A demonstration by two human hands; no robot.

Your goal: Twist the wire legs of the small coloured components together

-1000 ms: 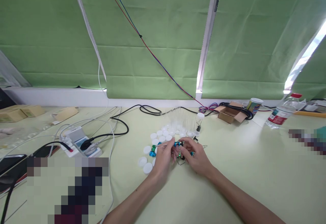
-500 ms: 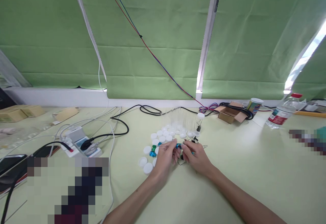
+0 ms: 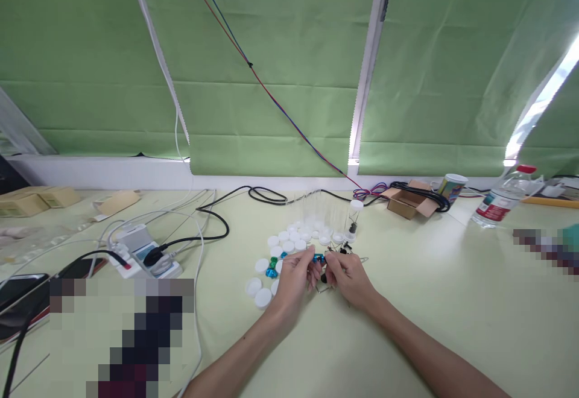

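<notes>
My left hand is closed, its thumb and finger pinching a small shiny blue piece. A thin metal rod or wire sticks out to the left of that hand. My right hand is closed at the right end of the blue piece; its fingertips hide what they pinch. Around and beneath the hands lie small black parts and bent wires, partly covered. Left of my left hand are a green shiny piece and a blue bow-shaped piece, among several white round caps.
Clear tubes stand behind the caps, beside a white-capped tube with dark parts inside. A power strip and cables lie left. Along the back are a cardboard box, a can and a water bottle.
My right fingers have shifted slightly and now pinch at the right end of the blue piece, so more of it shows. My left hand has stayed nearly still.
</notes>
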